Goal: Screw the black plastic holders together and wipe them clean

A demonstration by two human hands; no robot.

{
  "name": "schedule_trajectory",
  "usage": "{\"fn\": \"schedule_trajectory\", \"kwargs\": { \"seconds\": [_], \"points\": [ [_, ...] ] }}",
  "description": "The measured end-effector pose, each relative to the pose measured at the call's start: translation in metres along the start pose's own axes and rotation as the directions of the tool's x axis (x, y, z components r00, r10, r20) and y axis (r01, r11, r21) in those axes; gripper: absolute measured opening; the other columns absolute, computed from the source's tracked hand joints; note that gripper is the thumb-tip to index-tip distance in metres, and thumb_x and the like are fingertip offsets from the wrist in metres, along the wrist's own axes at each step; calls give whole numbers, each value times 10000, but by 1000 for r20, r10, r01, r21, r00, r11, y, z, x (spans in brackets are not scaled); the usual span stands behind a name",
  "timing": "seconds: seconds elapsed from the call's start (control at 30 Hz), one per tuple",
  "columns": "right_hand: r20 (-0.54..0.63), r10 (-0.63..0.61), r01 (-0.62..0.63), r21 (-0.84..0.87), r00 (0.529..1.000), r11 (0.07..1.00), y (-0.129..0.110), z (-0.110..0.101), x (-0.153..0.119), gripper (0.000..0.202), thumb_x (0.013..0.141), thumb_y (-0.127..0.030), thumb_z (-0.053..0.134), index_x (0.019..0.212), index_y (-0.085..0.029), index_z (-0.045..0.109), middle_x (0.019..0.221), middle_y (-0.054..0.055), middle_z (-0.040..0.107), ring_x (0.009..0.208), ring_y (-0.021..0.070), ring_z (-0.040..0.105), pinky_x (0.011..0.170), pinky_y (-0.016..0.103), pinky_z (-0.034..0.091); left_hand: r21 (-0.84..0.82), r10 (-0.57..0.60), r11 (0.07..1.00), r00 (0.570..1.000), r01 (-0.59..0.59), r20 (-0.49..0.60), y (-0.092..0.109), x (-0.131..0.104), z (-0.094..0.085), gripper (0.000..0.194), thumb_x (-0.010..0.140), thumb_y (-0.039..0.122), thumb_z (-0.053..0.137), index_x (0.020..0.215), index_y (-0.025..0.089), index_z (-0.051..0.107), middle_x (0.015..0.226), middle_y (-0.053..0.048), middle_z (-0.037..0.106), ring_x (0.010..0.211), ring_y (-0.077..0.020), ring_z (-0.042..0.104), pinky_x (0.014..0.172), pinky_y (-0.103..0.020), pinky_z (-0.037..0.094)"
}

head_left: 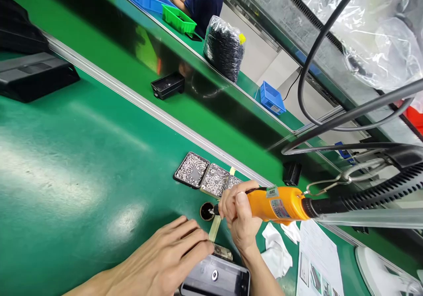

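My right hand (239, 219) is wrapped round the front of an orange electric screwdriver (280, 204), which lies nearly level. Its bit reaches the rim of a small round cup (206, 211) with a dark inside. My left hand (172, 254) is stretched out, fingers extended, its nearest finger by the upper corner of a black rectangular housing (216, 278); the thumb is hidden. Inside the housing a small ring surrounds a hole. A worn block (223, 252) sits at the housing's far edge. Beyond the cup are trays of screws (191, 169) and washers (214, 180), plus a partly covered third one.
A thick black cable (357, 111) and a metal hook hold the screwdriver's rear. White cloths (276, 249) and a printed sheet (319, 260) lie right. Behind a metal rail, a green belt (132, 64) carries black housings (168, 84). Across it, a person (205, 1) works beside bins.
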State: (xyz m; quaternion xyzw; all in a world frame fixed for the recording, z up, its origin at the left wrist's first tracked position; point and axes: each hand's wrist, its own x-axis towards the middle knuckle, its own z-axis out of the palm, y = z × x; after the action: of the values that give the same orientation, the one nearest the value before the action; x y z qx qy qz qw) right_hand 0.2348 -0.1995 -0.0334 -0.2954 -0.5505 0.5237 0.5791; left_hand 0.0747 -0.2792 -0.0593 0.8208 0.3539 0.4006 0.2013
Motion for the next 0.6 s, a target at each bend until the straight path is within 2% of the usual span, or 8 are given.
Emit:
{"fn": "schedule_trajectory", "kwargs": {
  "seconds": [0.1, 0.2, 0.3, 0.43, 0.6],
  "points": [
    [-7, -2, 2, 4, 1000, 1000, -1, 0, 0, 135, 1028, -316, 539, 924, -242, 496, 524, -106, 323, 412, 96, 282, 400, 197, 340, -38, -25, 999, 999, 26, 36, 1, -3, 0, 502, 853, 464, 733, 1288, 273, 571, 1176, 10, 697, 1003, -238, 636, 967, -376, 463],
    [-13, -14, 14, 11, 1000, 1000, -5, 0, 2, 139, 1027, -319, 537, 917, -240, 505, 523, -105, 334, 409, 90, 287, 401, 187, 339, -47, -46, 998, 991, 52, 125, 2, -1, -4, 548, 803, 437, 808, 1266, 268, 570, 1173, 5, 685, 1074, -264, 623, 1040, -422, 446],
    [-37, -34, 35, 26, 999, 999, -16, 2, 5, 162, 1031, -320, 519, 893, -237, 506, 511, -109, 321, 398, 83, 280, 404, 178, 349, -23, -59, 998, 975, 66, 215, 4, 5, -10, 635, 708, 395, 906, 1223, 228, 573, 1137, -19, 683, 1073, -286, 627, 1042, -466, 464],
    [-112, -81, 86, 40, 990, 995, -41, 4, 8, 186, 1033, -306, 502, 866, -233, 531, 497, -111, 309, 379, 71, 248, 404, 171, 380, -32, -69, 996, 958, 81, 279, 7, 8, -12, 618, 729, 419, 896, 1210, 209, 570, 1124, -41, 668, 1044, -288, 620, 1003, -486, 493],
    [-189, -83, 93, 45, 978, 995, -81, 3, 4, 218, 1043, -356, 472, 878, -239, 552, 508, -106, 288, 380, 68, 192, 388, 153, 368, -32, -56, 997, 958, 68, 282, 5, 3, -7, 630, 764, 512, 848, 1219, 190, 555, 1138, -75, 654, 1063, -316, 608, 1035, -549, 460]
  ]
}}
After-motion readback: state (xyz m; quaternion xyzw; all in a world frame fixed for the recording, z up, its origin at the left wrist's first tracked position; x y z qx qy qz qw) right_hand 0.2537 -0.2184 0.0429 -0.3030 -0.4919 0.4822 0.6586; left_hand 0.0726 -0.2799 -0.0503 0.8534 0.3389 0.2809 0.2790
